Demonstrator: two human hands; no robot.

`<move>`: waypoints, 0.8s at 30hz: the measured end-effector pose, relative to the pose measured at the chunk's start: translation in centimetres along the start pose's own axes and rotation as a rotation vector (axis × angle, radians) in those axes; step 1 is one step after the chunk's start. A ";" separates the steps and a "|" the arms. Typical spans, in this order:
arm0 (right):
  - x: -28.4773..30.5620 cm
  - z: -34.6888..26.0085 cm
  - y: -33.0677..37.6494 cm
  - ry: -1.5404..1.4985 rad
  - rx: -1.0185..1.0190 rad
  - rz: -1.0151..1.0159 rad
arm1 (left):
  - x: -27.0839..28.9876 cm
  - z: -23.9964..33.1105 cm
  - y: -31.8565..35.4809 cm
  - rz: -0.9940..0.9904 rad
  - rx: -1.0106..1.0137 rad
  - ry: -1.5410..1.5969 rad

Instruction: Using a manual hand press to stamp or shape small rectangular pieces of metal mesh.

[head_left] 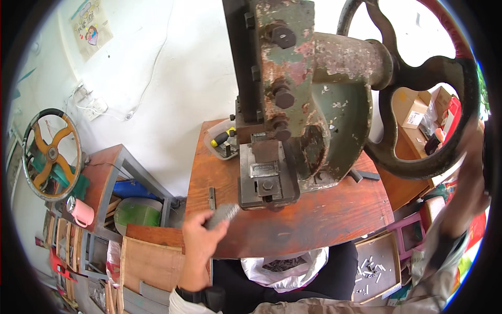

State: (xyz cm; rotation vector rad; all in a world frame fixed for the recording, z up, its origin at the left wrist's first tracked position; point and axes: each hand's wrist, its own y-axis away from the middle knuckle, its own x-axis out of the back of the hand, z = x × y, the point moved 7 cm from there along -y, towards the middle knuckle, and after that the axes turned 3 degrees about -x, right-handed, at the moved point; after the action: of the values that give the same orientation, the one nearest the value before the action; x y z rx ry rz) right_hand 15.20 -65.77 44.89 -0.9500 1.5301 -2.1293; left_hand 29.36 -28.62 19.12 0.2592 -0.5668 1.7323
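Left hand (204,236) is gripping a grey piece (224,215); right hand (472,152), grip unclear, is hovering by the wheel (405,73). Work is looking midway, a plate (264,169) sitting in the press (290,57).

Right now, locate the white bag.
In the head view, the white bag sits bottom centre, by the near edge of the wooden table, right of the left hand.

The bare left hand (201,238) wears a chunky black wristband (213,299) above a pale sleeve (187,307) near seven o'clock; black trousers (342,269) show at five, a beige-grey right sleeve (431,280) (blurred) at four.
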 end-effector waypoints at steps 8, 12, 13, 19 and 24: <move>-18.3 -6.3 20.2 -0.181 -0.522 -0.795 | -9.0 3.3 5.8 -0.140 -0.594 -0.237; -19.7 -6.5 22.2 -0.111 -0.548 -0.773 | -8.8 3.9 6.0 -0.197 -0.586 -0.253; -19.6 -6.1 22.5 -0.084 -0.615 -0.754 | -8.7 3.6 6.0 -0.196 -0.582 -0.254; -21.5 -7.8 20.8 -0.134 -0.519 -0.706 | -8.6 3.0 5.9 -0.195 -0.558 -0.141; -21.5 -7.9 20.8 -0.141 -0.456 -0.705 | -8.3 2.7 5.8 -0.182 -0.568 -0.145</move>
State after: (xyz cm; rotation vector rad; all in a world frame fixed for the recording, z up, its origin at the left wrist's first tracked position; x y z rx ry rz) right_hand 22.98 -54.23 17.28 -1.9978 1.8306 -2.0731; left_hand 25.39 -37.95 16.24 0.0291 -1.0785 1.3204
